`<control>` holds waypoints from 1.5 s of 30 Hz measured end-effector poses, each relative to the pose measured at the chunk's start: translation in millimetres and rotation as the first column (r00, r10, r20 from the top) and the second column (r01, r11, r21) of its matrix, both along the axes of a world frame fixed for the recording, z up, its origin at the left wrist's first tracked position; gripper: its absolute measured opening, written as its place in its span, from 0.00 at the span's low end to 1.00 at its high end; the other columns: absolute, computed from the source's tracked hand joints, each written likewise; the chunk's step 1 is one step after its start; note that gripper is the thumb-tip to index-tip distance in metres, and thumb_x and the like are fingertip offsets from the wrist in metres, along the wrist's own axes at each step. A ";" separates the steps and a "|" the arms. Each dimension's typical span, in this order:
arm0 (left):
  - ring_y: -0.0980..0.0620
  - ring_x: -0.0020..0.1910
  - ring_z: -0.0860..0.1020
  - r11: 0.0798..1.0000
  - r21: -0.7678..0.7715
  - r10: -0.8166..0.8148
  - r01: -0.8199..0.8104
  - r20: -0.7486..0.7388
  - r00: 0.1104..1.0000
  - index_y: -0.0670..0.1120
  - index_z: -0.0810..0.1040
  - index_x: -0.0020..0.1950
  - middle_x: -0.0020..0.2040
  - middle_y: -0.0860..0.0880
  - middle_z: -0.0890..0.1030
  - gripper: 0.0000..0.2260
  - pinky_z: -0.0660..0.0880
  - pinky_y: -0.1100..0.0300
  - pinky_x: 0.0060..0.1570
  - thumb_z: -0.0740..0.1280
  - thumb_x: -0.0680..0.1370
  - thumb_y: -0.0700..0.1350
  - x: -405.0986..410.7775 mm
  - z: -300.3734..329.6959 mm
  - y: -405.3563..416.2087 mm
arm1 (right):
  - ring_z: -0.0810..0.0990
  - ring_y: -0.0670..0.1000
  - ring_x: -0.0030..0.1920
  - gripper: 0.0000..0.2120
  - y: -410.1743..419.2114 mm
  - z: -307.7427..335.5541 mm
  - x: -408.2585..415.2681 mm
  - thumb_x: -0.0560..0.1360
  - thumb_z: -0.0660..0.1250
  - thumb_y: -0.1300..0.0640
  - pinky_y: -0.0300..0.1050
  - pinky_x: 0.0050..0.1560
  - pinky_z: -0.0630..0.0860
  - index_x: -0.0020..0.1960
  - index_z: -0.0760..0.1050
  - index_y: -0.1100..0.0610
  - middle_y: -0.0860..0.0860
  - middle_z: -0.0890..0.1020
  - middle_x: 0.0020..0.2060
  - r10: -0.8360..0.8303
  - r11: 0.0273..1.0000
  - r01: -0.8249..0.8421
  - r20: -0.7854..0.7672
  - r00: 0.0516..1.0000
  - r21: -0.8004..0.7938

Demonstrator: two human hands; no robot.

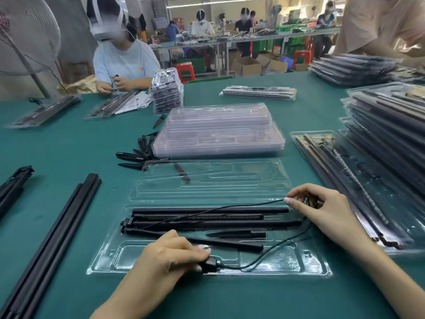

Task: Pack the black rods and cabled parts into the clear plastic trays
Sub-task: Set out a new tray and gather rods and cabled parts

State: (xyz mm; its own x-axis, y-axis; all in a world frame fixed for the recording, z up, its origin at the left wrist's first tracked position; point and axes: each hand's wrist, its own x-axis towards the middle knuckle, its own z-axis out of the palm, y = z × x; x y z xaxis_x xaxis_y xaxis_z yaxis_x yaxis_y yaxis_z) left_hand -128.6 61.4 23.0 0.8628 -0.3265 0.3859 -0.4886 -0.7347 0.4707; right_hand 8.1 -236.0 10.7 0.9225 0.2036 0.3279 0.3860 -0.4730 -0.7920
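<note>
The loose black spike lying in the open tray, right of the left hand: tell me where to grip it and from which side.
Take the spike at its thick blunt end on the right, pinched from above across its width. It lies flat, apart from both hands, tapering to a point on the left, so the wide end probably gives the surer hold. Long rods lie close behind it, so a side approach looks cramped.
</note>
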 end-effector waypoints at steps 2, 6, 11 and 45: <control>0.60 0.39 0.73 0.999 0.052 -0.018 0.016 0.039 0.999 0.49 0.85 0.52 0.40 0.58 0.82 0.12 0.74 0.70 0.39 0.62 0.79 0.47 -3.5 -2.2 0.3 | 0.71 0.42 0.29 0.04 0.4 0.5 -0.7 0.68 0.75 0.50 0.30 0.32 0.65 0.38 0.81 0.46 0.46 0.79 0.32 0.002 1.000 -0.002 -0.003 1.000 -0.004; 0.58 0.35 0.74 0.998 0.037 0.050 -0.055 0.123 0.991 0.50 0.86 0.43 0.36 0.59 0.80 0.26 0.74 0.66 0.31 0.50 0.83 0.54 -7.6 -6.2 -5.3 | 0.70 0.42 0.29 0.04 1.5 0.0 -1.8 0.69 0.75 0.51 0.30 0.32 0.65 0.37 0.81 0.47 0.48 0.79 0.31 0.000 1.000 0.000 -0.008 1.000 0.004; 0.58 0.30 0.81 0.970 0.174 0.126 -0.172 0.250 0.960 0.51 0.86 0.37 0.33 0.59 0.82 0.18 0.75 0.66 0.25 0.62 0.69 0.32 -11.3 -4.4 -14.8 | 0.70 0.42 0.28 0.04 2.6 -0.8 -2.9 0.69 0.75 0.52 0.29 0.32 0.65 0.37 0.80 0.47 0.45 0.79 0.30 -0.009 1.000 0.009 -0.006 1.000 -0.009; 0.63 0.69 0.24 0.853 0.439 0.406 -0.283 -0.216 0.888 0.72 0.33 0.69 0.72 0.66 0.29 0.27 0.24 0.46 0.68 0.33 0.70 0.70 37.4 -21.0 -12.8 | 0.78 0.39 0.49 0.23 -35.8 9.6 -19.2 0.77 0.63 0.68 0.29 0.49 0.73 0.56 0.74 0.38 0.40 0.76 0.56 0.200 0.970 -0.186 0.084 0.976 -0.157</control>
State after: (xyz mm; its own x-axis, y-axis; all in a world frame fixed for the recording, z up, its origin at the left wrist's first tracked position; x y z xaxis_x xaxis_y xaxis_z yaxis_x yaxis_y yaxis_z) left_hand -91.2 48.5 2.0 0.9985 -0.0551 0.0068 -0.0554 -0.9794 0.1941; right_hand -11.1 -271.9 20.3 0.8254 0.4275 0.3686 0.5543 -0.4904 -0.6725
